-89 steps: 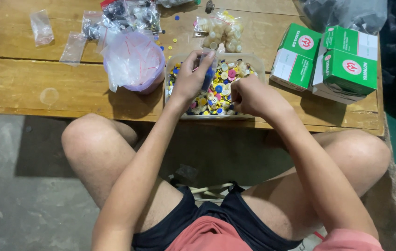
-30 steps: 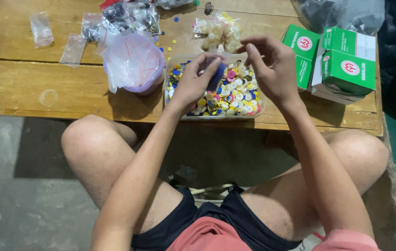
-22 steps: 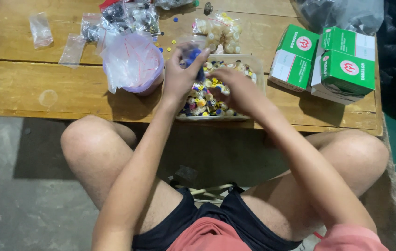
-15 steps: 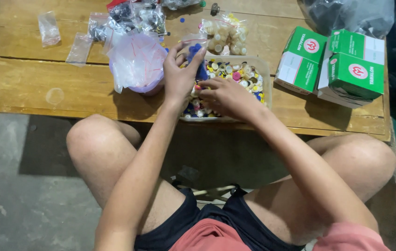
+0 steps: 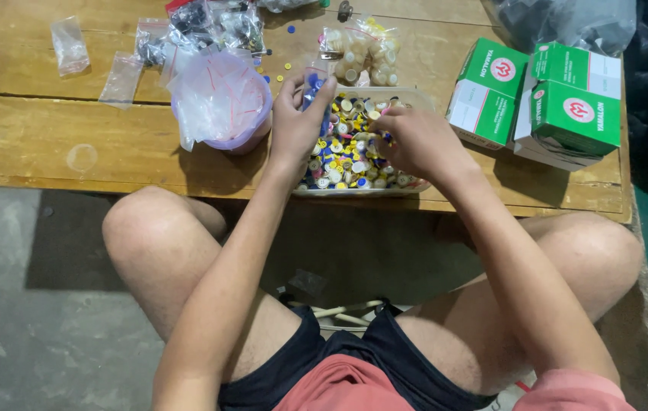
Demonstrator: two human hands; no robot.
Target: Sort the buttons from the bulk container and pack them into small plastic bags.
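- Holding a small clear bag [image 5: 315, 85] of blue pieces, the left hand [image 5: 297, 122] is closed around it just above the far-left corner of the clear tray [image 5: 354, 190]; the bag's mouth appears to be pinched between thumb and fingers, though the blur makes this uncertain.
- Loose coloured caps [image 5: 343, 148], yellow, blue, white and pink, are heaped in the tray directly under both hands.
- The right hand [image 5: 415, 141] is curled palm-down over the right half of the heap, fingertips bunched as if something small is pinched; what is gripped cannot be told.
- A spill is risked if the bag is tilted or the pinch is loosened, since blue pieces would be dropped back among the mixed caps.
- Caps could be flicked over the low tray rim by the right hand, because the heap is piled close to the rim; a few stray caps [image 5: 277, 74] are already seen on the wooden table [image 5: 50, 144] beyond the left hand.
- The tray is set at the near table edge, below both wrists, so it could be pushed off toward the lap by a downward press.
- The purple bowl lined with a plastic bag [image 5: 221, 103], just left of the left hand, could be knocked by that elbow or wrist.
- The green boxes [image 5: 544, 99], well to the right of the right hand, are less likely to be disturbed.
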